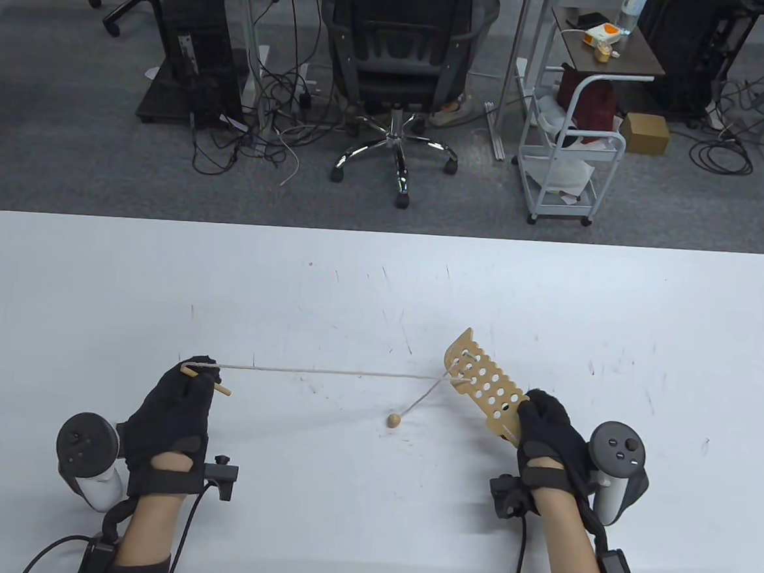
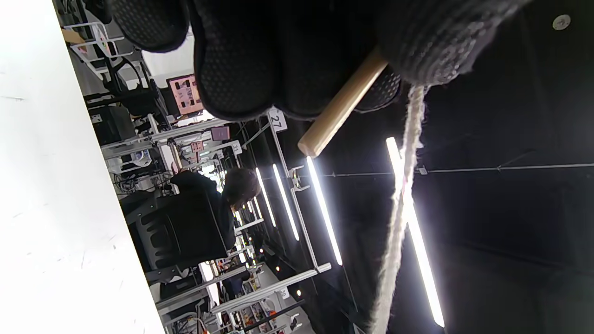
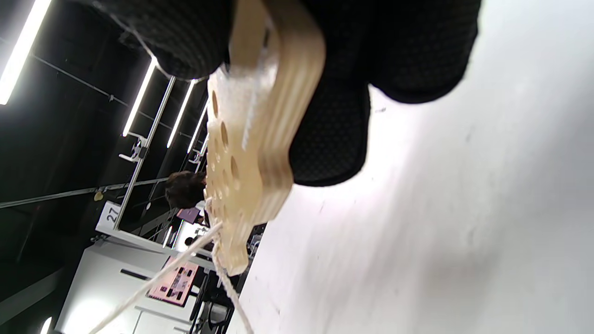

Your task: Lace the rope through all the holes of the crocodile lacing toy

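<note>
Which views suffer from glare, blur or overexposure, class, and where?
Table view: evenly lit, sharp. Left wrist view: ceiling lights flare behind the rope; table blown white. Right wrist view: crocodile toy soft and close, table overexposed.

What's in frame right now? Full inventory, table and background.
crocodile lacing toy: 1, tan wood, many holes, raised in right hand
rope: 1, off-white, taut from toy to left hand
wooden needle: 1, tan, in left hand
wooden bead: 1, tan, on table, rope's end
table: 1, white
office chair: 1, black, beyond table
cart: 1, white, right background
left hand: black glove, grips needle
right hand: black glove, grips toy
</note>
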The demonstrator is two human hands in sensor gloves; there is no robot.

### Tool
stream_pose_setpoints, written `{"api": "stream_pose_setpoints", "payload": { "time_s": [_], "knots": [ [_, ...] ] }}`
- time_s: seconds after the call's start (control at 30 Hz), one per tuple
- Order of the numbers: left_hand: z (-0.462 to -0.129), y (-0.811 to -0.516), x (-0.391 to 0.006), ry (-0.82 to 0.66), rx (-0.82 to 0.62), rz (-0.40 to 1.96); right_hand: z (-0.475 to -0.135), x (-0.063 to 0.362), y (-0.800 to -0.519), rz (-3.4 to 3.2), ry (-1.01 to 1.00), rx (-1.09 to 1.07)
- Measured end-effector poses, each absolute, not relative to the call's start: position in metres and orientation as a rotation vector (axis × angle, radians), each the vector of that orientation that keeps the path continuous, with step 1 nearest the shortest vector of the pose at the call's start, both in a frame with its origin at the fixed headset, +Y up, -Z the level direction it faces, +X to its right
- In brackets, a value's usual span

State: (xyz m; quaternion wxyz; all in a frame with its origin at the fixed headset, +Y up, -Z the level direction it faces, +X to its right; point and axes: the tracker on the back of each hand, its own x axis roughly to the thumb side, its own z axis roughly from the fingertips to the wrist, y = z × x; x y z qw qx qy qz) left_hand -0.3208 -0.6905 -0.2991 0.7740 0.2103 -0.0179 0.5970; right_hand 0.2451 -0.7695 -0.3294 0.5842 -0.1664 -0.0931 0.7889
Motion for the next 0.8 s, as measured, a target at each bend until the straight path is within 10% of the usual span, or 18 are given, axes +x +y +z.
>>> {"api": "stream_pose_setpoints", "payload": {
  "time_s": [0.8],
  "knots": [
    [-0.31,-0.7,-0.291,-0.09,0.204,1.115,-0.331,0.222,-0.769,1.905,-0.178,-0.268]
  ]
}}
